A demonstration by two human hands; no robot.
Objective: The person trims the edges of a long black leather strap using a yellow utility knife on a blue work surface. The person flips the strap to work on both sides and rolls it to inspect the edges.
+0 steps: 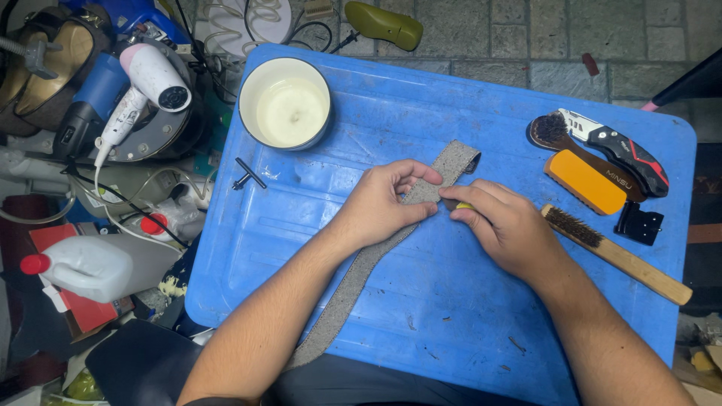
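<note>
A long grey felt strap (353,282) lies diagonally across the blue plastic tabletop (451,301), its far end folded into a loop (459,159). My left hand (383,203) pinches the strap just below that loop. My right hand (504,222) is closed around a small tool with a yellow tip (463,205), held against the strap beside my left fingers; most of the tool is hidden in my fist.
A round tin of pale paste (286,104) stands at the back left. Brushes (617,252), an orange block (585,180) and a folding utility knife (620,149) lie at right. A small black T-key (248,174), a hair dryer (147,86) and a white bottle (83,267) are at left.
</note>
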